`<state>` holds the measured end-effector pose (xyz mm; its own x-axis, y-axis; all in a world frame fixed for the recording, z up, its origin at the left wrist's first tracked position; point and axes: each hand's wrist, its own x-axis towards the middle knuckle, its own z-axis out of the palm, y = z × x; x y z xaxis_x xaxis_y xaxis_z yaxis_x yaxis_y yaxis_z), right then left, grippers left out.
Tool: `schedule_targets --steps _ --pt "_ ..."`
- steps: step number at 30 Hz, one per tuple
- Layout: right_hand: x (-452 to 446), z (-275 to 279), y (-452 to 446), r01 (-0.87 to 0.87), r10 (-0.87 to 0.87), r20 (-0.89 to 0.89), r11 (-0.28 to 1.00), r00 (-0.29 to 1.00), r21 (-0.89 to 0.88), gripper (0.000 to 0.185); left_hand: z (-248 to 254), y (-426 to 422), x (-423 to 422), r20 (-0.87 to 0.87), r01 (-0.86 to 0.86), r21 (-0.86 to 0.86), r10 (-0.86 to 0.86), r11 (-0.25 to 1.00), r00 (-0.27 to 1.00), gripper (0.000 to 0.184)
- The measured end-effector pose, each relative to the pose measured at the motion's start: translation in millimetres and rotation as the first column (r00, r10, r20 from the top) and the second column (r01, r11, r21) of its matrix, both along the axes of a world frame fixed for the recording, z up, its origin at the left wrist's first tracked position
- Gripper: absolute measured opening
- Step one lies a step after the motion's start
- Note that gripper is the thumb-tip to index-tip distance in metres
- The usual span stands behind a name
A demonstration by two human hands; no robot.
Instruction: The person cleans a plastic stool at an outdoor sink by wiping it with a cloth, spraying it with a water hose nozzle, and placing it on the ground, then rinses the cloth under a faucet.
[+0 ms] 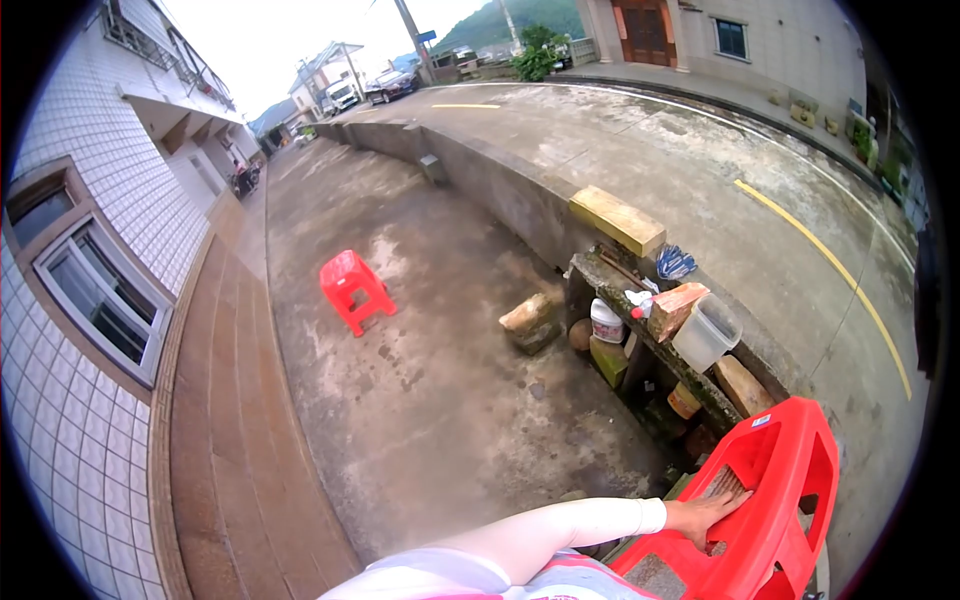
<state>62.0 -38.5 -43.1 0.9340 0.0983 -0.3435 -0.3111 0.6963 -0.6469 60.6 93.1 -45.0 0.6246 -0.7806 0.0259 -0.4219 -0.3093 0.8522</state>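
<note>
And here we are at the concrete shelf (688,372), where the near red stool (775,520) fills the ground by the shelf's closest end; whether it's standing or lifted, I can't tell. The left hand (703,516), in a white sleeve (600,525), is laid across it, fingers spread against the red plastic at the edge of an opening. The right hand can't be made out, so no telling its state! On top of the shelf, an orange brick (675,312) sits just beside a clear plastic tub (708,335). Tucked against the shelf's left side is a white jug (606,322), and a stone block (530,322) rests on the concrete ground farther left of it. Behind the shelf runs a low wall (480,165), a yellowish block (617,222) on its top near the shelf's far end. And well apart, out to the shelf's left, a second red stool (347,280) stands upright!
</note>
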Motion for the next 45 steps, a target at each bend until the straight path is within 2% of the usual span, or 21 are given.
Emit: schedule_targets --steps 17,26,29,30,31,33,34,35,37,38,39,40,42,45 --pt "2 -2 -8 0.028 -0.028 -0.021 1.0 0.999 0.012 0.051 13 5 2 -0.137 0.024 0.036 -0.019 0.999 0.99 0.124" --pt "-5 2 -15 0.063 -0.063 -0.028 0.998 0.998 0.019 0.051 -9 -1 0 -0.074 -0.017 -0.011 0.016 1.0 0.997 0.126" --pt "-15 4 -24 0.097 -0.097 -0.029 0.995 0.995 0.031 0.051 4 1 4 -0.152 0.029 0.037 -0.023 0.999 0.988 0.126" --pt "-27 5 -38 0.127 -0.125 -0.038 0.991 0.991 0.042 0.051 -3 0 5 -0.067 -0.003 0.042 0.006 0.999 0.998 0.125" --pt "-42 9 -43 0.156 -0.153 -0.045 0.985 0.987 0.07 0.051 -14 -6 5 0.006 -0.008 0.033 0.008 0.999 1.0 0.125" --pt "-85 24 -65 0.255 -0.245 -0.082 0.954 0.966 0.157 0.052 -9 -6 13 0.027 -0.025 0.063 0.024 0.998 0.999 0.126" --pt "-98 35 -64 0.292 -0.276 -0.1 0.928 0.956 0.23 0.052 -1 -4 22 -0.018 0.026 0.098 -0.025 0.995 1.0 0.126" --pt "-106 44 -61 0.326 -0.306 -0.113 0.9 0.945 0.291 0.052 7 -3 28 0.015 0.034 0.098 -0.035 0.995 0.999 0.125" --pt "-104 54 -59 0.382 -0.361 -0.127 0.842 0.924 0.382 0.052 2 -8 40 0.014 0.011 -0.073 -0.01 0.997 1.0 0.116" --pt "-94 49 -67 0.377 -0.377 -0.071 0.853 0.923 0.362 0.049 11 -11 46 -0.024 0.016 -0.157 -0.02 0.987 1.0 0.115" --pt "-85 22 -96 0.208 -0.224 -0.017 0.869 0.974 0.449 0.044 13 -15 50 -0.054 0.009 -0.13 -0.016 0.991 0.998 0.115" --pt "-82 26 -99 0.303 -0.297 -0.096 0.802 0.95 0.515 0.037 19 -19 54 -0.054 0.031 -0.172 -0.041 0.985 0.998 0.117" --pt "-76 16 -112 0.467 -0.489 -0.016 0.823 0.872 0.324 0.041 14 -22 68 -0.091 0.04 -0.117 -0.051 0.992 0.995 0.117" --pt "-90 8 -127 0.521 -0.563 0.128 0.815 0.817 0.253 0.037 7 -29 72 -0.059 0.017 -0.191 -0.028 0.981 0.998 0.098"
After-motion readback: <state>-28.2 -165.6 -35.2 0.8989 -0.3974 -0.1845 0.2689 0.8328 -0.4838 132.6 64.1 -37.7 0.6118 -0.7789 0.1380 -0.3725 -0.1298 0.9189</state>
